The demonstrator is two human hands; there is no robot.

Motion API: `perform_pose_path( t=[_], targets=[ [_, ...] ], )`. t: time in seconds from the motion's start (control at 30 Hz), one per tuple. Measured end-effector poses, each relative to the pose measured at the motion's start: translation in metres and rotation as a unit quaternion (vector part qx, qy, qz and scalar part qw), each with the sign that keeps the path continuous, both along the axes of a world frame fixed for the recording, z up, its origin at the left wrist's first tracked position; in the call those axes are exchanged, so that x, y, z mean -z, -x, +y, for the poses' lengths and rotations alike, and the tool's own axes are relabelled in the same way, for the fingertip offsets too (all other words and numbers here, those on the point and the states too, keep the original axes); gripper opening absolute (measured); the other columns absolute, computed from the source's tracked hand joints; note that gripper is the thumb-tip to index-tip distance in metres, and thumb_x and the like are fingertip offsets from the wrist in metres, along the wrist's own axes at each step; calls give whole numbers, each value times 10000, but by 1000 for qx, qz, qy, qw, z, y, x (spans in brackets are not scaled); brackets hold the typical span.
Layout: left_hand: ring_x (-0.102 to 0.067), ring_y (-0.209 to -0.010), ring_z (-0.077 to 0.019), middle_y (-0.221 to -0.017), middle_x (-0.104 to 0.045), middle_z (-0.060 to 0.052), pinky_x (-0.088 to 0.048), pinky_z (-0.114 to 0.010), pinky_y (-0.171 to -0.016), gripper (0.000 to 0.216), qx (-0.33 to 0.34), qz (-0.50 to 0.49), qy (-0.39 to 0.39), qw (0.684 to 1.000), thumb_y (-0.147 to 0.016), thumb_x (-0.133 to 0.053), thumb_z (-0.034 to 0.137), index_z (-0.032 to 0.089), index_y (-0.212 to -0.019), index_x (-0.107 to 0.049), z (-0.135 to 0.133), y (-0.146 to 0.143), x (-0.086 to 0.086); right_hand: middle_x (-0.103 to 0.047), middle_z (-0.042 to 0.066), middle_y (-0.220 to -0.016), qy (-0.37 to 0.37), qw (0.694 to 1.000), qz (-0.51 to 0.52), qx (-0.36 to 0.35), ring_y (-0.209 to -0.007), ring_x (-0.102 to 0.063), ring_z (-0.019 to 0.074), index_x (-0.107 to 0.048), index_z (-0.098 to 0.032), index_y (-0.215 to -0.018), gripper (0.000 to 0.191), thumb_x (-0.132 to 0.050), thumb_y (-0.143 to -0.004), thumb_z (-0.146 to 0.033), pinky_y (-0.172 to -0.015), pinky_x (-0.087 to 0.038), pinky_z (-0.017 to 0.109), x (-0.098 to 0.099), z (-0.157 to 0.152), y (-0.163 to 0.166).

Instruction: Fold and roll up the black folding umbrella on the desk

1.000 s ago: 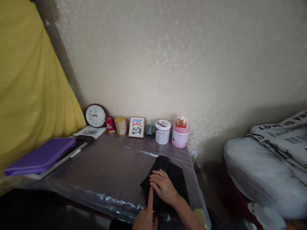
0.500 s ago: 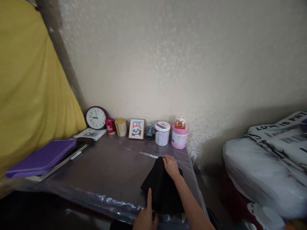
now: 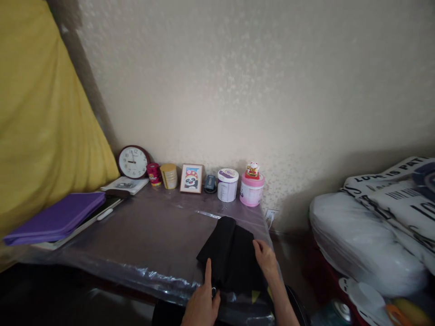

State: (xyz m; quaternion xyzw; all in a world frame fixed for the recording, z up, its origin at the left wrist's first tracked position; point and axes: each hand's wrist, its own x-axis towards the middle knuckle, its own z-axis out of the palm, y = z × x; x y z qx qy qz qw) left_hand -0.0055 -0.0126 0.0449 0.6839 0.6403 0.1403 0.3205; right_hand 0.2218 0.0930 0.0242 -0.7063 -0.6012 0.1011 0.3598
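Sliding from the far edge of the black cloth [image 3: 217,249] round to its right-hand edge, the right hand [image 3: 266,258] is now sitting lower and further out than it was half a second ago. Its thumb and fingers appear to be pinching that edge, while the left hand [image 3: 203,301] is keeping its place at the near left, index finger stretched out and resting on the fabric, the other fingers curling in. Whether those curled fingers are gripping any cloth I cannot tell.

That shift is seemingly turning the work from handling the far end to spreading or straightening the right side, with the left finger probably acting as an anchor. The cloth is lying at the near right part of the table [image 3: 152,235], a raised fold running up its middle and a flatter panel reaching out to the right hand. A small yellow patch [image 3: 255,296] is showing by its near edge.

Further out, clear plastic is covering the tabletop. Along the wall, a white tub [image 3: 227,190] and a pink-lidded tub [image 3: 251,194] are standing beyond the cloth, with a picture frame [image 3: 191,179] and a clock [image 3: 134,162] further left. A purple folder [image 3: 57,217] is lying at the left side, well apart from both hands.
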Motion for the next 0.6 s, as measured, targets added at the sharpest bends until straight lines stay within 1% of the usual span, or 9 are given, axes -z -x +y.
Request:
perform_pose_path(
  t=[0.1, 0.2, 0.3, 0.37, 0.53, 0.6],
  targets=[
    [-592, -744, -156, -845, -646, -62, -365, -224, -614, 673, -2, -7, -7, 1000, -863, -285, 273, 118, -1365, 135, -1, 0, 1, -681, 78, -828, -4, 1000, 9, -11, -790, -633, 210, -635, -186, -861, 347, -353, -809, -381, -690, -448, 283, -2, -7, 4],
    [-592, -769, -161, -871, -644, -66, -366, -226, -614, 674, -3, -8, -8, 1000, -866, -280, 291, 127, -1363, 144, -1, 1, 3, -680, 76, -836, -13, 1000, 2, 0, -774, -635, 216, -624, -201, -869, 340, -353, -808, -396, -677, -446, 293, -6, -14, 7],
    [-592, -757, -158, -848, -645, -56, -364, -224, -617, 676, -5, -1, -9, 1000, -865, -290, 284, 131, -1365, 139, -1, 0, 3, -679, 67, -814, -8, 1000, -14, 5, -746, -635, 219, -615, -219, -851, 314, -362, -804, -400, -658, -440, 295, -10, -19, 9],
    [-590, -747, -157, -835, -645, -53, -365, -227, -632, 671, -7, 4, -6, 1000, -866, -290, 278, 129, -1367, 130, -1, 0, 2, -677, 60, -782, -4, 1000, -14, -7, -734, -635, 219, -604, -224, -844, 302, -359, -807, -396, -651, -437, 295, -10, -21, 11],
    [-588, -758, -157, -865, -643, -62, -365, -227, -630, 692, -1, 3, -3, 1000, -856, -309, 259, 118, -1364, 139, -2, 0, 1, -663, 70, -749, -13, 999, 14, -28, -721, -632, 232, -586, -210, -830, 302, -373, -797, -421, -638, -438, 305, -5, -20, 15],
    [-588, -751, -156, -857, -643, -62, -366, -227, -621, 693, 1, 1, -8, 1000, -856, -309, 259, 112, -1364, 138, -1, 0, 1, -659, 70, -745, -19, 998, 39, -36, -726, -627, 230, -590, -205, -801, 289, -394, -785, -417, -650, -443, 305, -6, -18, 18]
  ],
)
